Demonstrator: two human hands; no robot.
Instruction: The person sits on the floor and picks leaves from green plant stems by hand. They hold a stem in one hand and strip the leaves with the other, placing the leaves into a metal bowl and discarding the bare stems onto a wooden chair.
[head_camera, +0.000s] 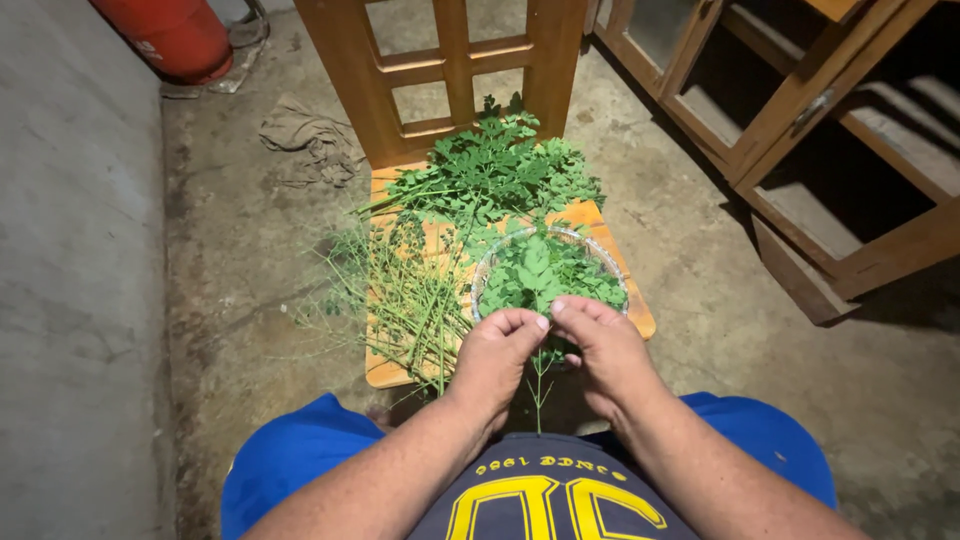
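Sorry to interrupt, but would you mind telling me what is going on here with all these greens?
A seated person is working on leafy sprigs over a wooden chair seat. The left hand and right hand pinch a thin green sprig between them, just above a clear bowl filled with picked leaves. A pile of leafy branches lies behind the bowl, and bare stems lie to its left.

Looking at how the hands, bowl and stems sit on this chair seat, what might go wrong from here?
The clear bowl of picked leaves sits near the chair seat's front edge, close to both hands; a nudge from the left hand or right hand might tip it. The stripped stems overhang the seat's left edge and could slide onto the dusty floor.
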